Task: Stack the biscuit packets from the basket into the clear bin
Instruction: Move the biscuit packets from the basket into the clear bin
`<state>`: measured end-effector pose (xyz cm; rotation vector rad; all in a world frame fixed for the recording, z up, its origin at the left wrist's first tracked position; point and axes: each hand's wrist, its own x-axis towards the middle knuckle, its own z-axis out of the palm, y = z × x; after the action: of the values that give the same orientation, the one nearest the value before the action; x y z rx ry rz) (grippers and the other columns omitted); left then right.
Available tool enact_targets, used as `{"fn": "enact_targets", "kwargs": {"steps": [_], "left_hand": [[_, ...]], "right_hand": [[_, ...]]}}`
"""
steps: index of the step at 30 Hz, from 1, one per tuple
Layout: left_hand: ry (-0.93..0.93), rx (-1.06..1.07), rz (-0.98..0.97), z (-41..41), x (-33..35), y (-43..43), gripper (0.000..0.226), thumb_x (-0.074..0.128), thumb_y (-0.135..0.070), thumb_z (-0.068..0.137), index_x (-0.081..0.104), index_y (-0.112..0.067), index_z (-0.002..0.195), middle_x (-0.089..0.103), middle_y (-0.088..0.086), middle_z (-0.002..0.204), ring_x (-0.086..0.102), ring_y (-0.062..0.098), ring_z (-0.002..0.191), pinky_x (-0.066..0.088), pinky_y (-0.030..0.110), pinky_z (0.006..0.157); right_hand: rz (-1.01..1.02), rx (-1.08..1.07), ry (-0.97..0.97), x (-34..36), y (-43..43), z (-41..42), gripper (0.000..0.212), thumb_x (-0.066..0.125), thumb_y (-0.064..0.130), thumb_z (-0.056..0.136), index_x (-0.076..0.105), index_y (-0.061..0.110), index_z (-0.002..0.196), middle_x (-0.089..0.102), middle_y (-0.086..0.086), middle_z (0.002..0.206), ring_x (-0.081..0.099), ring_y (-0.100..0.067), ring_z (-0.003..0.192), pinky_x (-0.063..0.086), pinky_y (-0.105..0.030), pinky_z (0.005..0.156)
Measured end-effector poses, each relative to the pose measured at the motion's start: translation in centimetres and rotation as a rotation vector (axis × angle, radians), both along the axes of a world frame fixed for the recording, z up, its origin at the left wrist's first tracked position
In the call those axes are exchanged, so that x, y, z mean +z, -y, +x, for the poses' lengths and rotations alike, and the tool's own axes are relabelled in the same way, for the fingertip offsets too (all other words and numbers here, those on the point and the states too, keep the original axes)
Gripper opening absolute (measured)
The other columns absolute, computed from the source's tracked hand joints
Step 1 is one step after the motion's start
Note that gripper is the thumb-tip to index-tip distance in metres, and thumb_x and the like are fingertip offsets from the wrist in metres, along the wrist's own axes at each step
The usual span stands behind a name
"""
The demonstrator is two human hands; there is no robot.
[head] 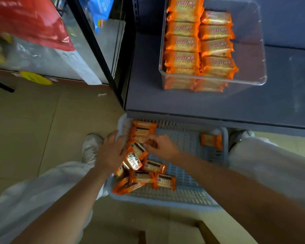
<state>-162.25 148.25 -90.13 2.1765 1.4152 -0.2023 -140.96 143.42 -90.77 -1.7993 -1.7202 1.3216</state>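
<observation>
A pale blue slatted basket (187, 194) sits on the floor between my legs, holding several orange biscuit packets (144, 178) heaped at its left side and one lone packet (211, 140) at the far right. My left hand (111, 152) reaches over the basket's left rim, fingers against a packet (134, 160). My right hand (161, 146) curls its fingers around packets (142, 132) at the basket's back left. The clear bin (253, 50) stands on the grey shelf (165, 99) above, with orange packets (199, 43) stacked in two columns along its left half.
A black-framed glass cabinet (95, 46) stands left of the shelf, with red and blue bags behind the glass. My white shoe (91, 147) is on the tan floor tiles beside the basket. The bin's right half holds nothing.
</observation>
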Motion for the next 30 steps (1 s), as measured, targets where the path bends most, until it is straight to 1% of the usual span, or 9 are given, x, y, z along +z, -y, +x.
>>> {"fn": "enact_targets", "kwargs": {"steps": [5,8,10,13,17,21,24,27,30], "left_hand": [[-0.087,-0.006,-0.157,-2.4,-3.7,2.4,0.081,0.015,-0.054,0.083,0.030,-0.009,0.149,0.021,0.012,0.158,0.024,0.031,0.144,0.031,0.050,0.111],[-0.032,0.031,-0.180,-2.8,-4.6,3.3,0.070,0.027,-0.041,0.090,0.025,-0.006,0.150,0.012,0.009,0.160,0.019,0.028,0.146,0.030,0.046,0.113],[-0.003,0.033,-0.153,-2.7,-4.8,3.6,0.066,0.032,-0.037,0.092,0.025,-0.005,0.150,0.009,0.009,0.161,0.017,0.027,0.147,0.029,0.046,0.113],[0.016,0.041,-0.142,-2.4,-4.8,3.8,0.062,0.034,-0.034,0.095,0.026,-0.004,0.149,0.006,0.008,0.161,0.016,0.027,0.147,0.028,0.044,0.113],[0.006,0.014,-0.132,-2.7,-4.8,3.7,0.062,0.034,-0.035,0.090,0.033,-0.011,0.148,0.012,0.011,0.160,0.017,0.030,0.147,0.028,0.049,0.112],[0.029,-0.049,-0.061,-1.6,-3.7,3.3,0.046,0.040,-0.028,0.085,0.060,-0.014,0.124,0.048,0.013,0.139,0.041,0.035,0.130,0.040,0.054,0.101],[0.145,-0.012,-0.214,0.1,-3.3,3.8,0.036,0.057,-0.018,0.089,0.060,-0.012,0.125,0.060,0.010,0.125,0.050,0.032,0.117,0.043,0.040,0.097],[0.230,0.098,-0.431,1.7,-3.4,4.5,0.040,0.062,-0.030,0.091,0.055,-0.016,0.128,0.061,0.001,0.124,0.056,0.020,0.112,0.046,0.034,0.093],[0.227,0.208,-0.489,3.1,-3.4,4.8,0.024,0.060,-0.026,0.094,0.058,-0.014,0.114,0.062,-0.004,0.103,0.055,0.010,0.095,0.039,0.015,0.069]], "right_hand": [[-0.346,0.075,-0.045,-5.3,5.4,-2.5,0.035,0.069,0.022,0.086,0.062,0.012,0.119,0.066,-0.007,0.112,0.061,-0.018,0.098,0.044,-0.024,0.081],[-0.402,0.179,0.002,-8.2,7.2,-3.7,0.056,0.072,0.021,0.082,0.052,0.016,0.134,0.059,-0.004,0.129,0.055,-0.021,0.117,0.043,-0.027,0.092],[-0.380,0.210,0.086,-9.7,7.9,-4.5,0.065,0.075,0.026,0.078,0.048,0.020,0.136,0.056,-0.006,0.133,0.054,-0.026,0.121,0.045,-0.037,0.098],[-0.344,0.191,0.212,-10.5,8.0,-5.2,0.061,0.072,0.037,0.079,0.047,0.023,0.133,0.057,-0.004,0.131,0.053,-0.027,0.120,0.048,-0.042,0.096],[-0.419,0.137,0.061,-9.8,7.8,-4.5,0.051,0.069,0.034,0.079,0.051,0.025,0.126,0.063,-0.003,0.119,0.062,-0.026,0.107,0.052,-0.042,0.088],[-0.410,0.032,-0.016,-7.7,5.9,-1.1,0.035,0.060,0.022,0.091,0.060,0.013,0.125,0.060,-0.010,0.121,0.058,-0.025,0.108,0.045,-0.033,0.092],[-0.443,-0.038,-0.098,-6.8,4.8,1.3,0.029,0.059,0.017,0.093,0.063,0.009,0.121,0.061,-0.005,0.114,0.055,-0.014,0.102,0.040,-0.022,0.087],[-0.475,-0.026,-0.155,-6.1,4.4,2.7,0.020,0.061,0.021,0.092,0.068,0.017,0.110,0.064,0.005,0.102,0.061,-0.013,0.097,0.045,-0.025,0.087],[-0.489,-0.054,-0.190,-5.7,4.6,3.6,0.014,0.062,0.030,0.092,0.067,0.032,0.105,0.067,0.003,0.108,0.062,-0.015,0.102,0.049,-0.029,0.092]]}}
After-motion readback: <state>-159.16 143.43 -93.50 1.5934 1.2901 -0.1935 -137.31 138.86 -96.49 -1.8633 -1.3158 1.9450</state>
